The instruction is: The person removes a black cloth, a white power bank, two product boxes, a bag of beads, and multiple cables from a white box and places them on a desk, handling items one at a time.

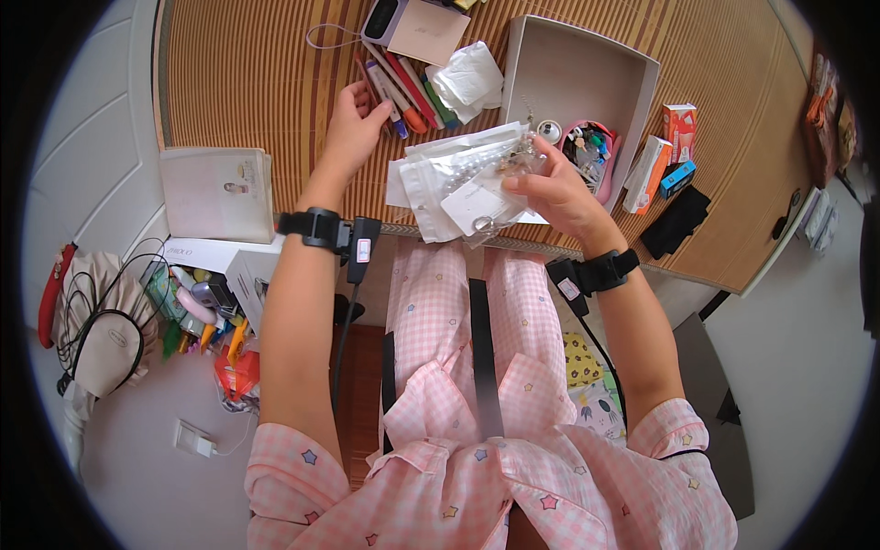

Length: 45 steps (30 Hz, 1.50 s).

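My left hand (pixel 354 124) is at the left end of a row of pens. Its thumb and fingers close around a slim reddish pen (pixel 366 79). Beside it lie a white and purple marker (pixel 385 96), an orange-capped pen (pixel 414 119), a red pen (pixel 417 89) and a green marker (pixel 440 106). My right hand (pixel 560 182) grips a stack of clear plastic bags (pixel 430 199) by its right end, over the table's front edge. Beads, a white card (pixel 473 204) and a ring (pixel 483 223) show in the bags. A fine chain (pixel 528 108) sticks up near the fingertips.
Behind my right hand, an open white box (pixel 581 69) holds a pink container (pixel 590 155) of small items. Crumpled tissue (pixel 469 75) lies by the pens. Small cartons (pixel 647 175) and a black cloth (pixel 677 221) are right; a booklet (pixel 213 196) and a filled box (pixel 240 282) are left.
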Available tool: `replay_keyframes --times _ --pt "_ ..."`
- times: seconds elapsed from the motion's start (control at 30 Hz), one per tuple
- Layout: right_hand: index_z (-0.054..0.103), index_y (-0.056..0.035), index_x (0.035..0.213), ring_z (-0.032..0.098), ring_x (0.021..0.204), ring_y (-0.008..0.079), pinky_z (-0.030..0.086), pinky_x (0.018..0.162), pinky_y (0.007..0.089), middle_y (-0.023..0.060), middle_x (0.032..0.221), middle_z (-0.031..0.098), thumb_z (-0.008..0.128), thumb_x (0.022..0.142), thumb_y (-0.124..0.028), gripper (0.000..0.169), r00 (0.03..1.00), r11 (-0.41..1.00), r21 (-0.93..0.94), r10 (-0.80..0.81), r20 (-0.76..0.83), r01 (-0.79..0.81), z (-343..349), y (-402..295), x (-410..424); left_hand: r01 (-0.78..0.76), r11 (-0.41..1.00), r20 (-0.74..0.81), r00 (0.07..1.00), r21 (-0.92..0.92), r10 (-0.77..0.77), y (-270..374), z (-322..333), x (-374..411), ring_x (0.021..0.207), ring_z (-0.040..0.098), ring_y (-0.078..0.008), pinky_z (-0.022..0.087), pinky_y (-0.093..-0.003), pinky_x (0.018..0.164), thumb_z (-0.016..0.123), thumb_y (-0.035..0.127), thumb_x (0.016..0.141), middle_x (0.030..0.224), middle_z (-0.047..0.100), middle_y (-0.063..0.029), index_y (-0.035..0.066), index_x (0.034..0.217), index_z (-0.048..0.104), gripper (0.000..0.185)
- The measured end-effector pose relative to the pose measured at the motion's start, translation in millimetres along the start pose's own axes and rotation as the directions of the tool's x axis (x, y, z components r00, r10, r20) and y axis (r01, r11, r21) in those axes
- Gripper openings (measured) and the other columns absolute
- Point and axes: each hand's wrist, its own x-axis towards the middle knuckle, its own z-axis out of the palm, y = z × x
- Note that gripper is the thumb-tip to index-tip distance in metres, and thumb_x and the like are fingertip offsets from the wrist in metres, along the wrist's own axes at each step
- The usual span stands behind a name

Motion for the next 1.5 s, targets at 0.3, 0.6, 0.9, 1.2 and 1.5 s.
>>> replay_keyframes --times 0.3,0.6,0.9,1.2,1.5 --pt "0.046 -0.0014 0.123 0.056 0.101 0.0142 0.044 0.091 0.0283 0.0043 0.111 0.057 0.067 0.076 0.000 0.051 0.991 0.958 -0.255 -0.120 0.063 0.133 28 18 31 0.242 0.970 0.129 0.962 0.012 -0.241 7 -50 -16 0.117 0.045 -0.0165 0.035 -0.0345 0.096 0.049 0.037 0.093 0.127 0.050 -0.0067 0.009 0.132 0.040 0.049" --pt "0.044 -0.0020 0.122 0.054 0.100 0.0146 0.044 0.086 0.0276 0.0062 0.107 0.056 0.065 0.072 -0.001 0.054 0.986 0.925 -0.347 -0.127 0.108 0.157 74 55 78 -0.157 0.962 0.227 0.968 0.222 0.105 16 -51 -74 0.117 0.045 -0.0250 0.039 -0.0367 0.096 0.080 0.024 0.066 0.116 0.054 -0.0133 0.006 0.126 0.048 0.071" --pt "0.043 -0.0079 0.127 0.052 0.105 0.0163 0.044 0.087 0.0331 0.0058 0.115 0.054 0.053 0.087 -0.014 0.041 0.970 0.985 -0.054 0.173 0.172 -0.166 87 65 105 0.212 0.977 0.262 0.942 0.019 -0.209 -5 -91 -66 0.088 0.058 -0.0123 0.049 -0.0285 0.075 0.079 0.016 0.070 0.095 0.061 -0.0039 0.004 0.105 0.054 0.045" --pt "0.045 -0.0028 0.128 0.050 0.109 0.0142 0.041 0.093 0.0304 0.0033 0.118 0.053 0.049 0.089 -0.006 0.039 0.994 0.980 -0.170 0.108 0.020 -0.103 103 64 137 0.160 0.974 0.158 0.978 -0.163 -0.134 -41 -124 -36 0.105 0.054 -0.0181 0.043 -0.0303 0.093 0.071 0.009 0.075 0.116 0.057 -0.0084 0.003 0.122 0.051 0.051" --pt "0.055 -0.0049 0.121 0.063 0.091 0.0230 0.049 0.081 0.0319 0.0166 0.102 0.064 0.059 0.080 -0.011 0.042 0.906 0.557 -0.796 -0.422 -0.027 0.235 108 77 168 -0.040 0.940 -0.081 0.994 0.340 0.072 -52 -119 -33 0.110 0.050 -0.0226 0.041 -0.0335 0.094 0.076 0.018 0.070 0.116 0.053 -0.0133 0.000 0.116 0.052 0.055"
